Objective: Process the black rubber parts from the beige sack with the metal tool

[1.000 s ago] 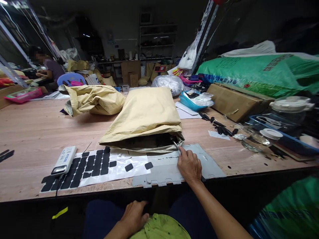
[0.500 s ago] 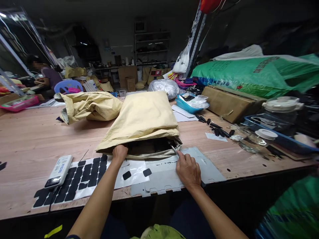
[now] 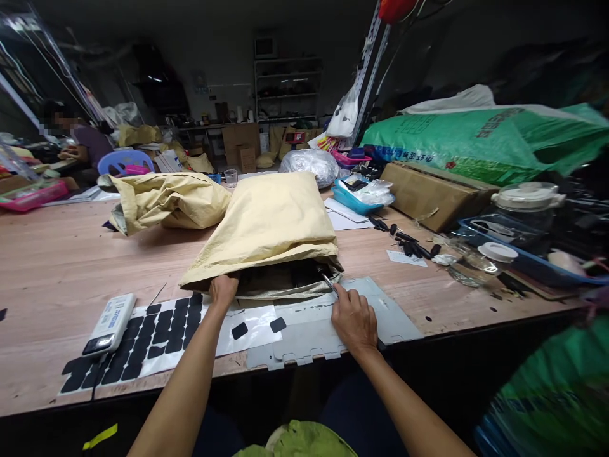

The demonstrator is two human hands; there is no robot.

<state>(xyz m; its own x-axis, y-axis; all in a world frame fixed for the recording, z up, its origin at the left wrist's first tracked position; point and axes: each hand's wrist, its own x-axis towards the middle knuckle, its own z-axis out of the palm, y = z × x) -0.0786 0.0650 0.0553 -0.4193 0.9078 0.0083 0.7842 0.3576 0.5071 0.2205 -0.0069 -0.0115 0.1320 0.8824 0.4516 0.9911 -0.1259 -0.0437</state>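
Note:
A large cream-yellow fabric bag (image 3: pixel 280 216) lies with its open mouth facing me, and dark contents (image 3: pixel 285 277) show inside. My left hand (image 3: pixel 223 291) is at the left part of the mouth; its fingers go out of sight in the opening, so their grip is hidden. My right hand (image 3: pixel 354 317) is closed around a thin metal tool, apparently tweezers (image 3: pixel 330 283), whose tip points into the mouth's right end. Beneath the front edge are a grey sheet (image 3: pixel 304 336) and a white backing sheet with black rounded-square stickers (image 3: pixel 166 330).
A second yellow bag (image 3: pixel 190 200) lies left. A white power bank with a display (image 3: pixel 109 324) and cable rests on the stickers. To the right are black pieces (image 3: pixel 412 246), a blue basin (image 3: pixel 356 198), a cardboard box (image 3: pixel 432 193) and jars (image 3: pixel 497 252). A person (image 3: pixel 92 143) sits far left.
The whole view has shifted slightly. Both hands stay at the bag's mouth, and the metal tool still points into it. Nothing else has visibly changed.

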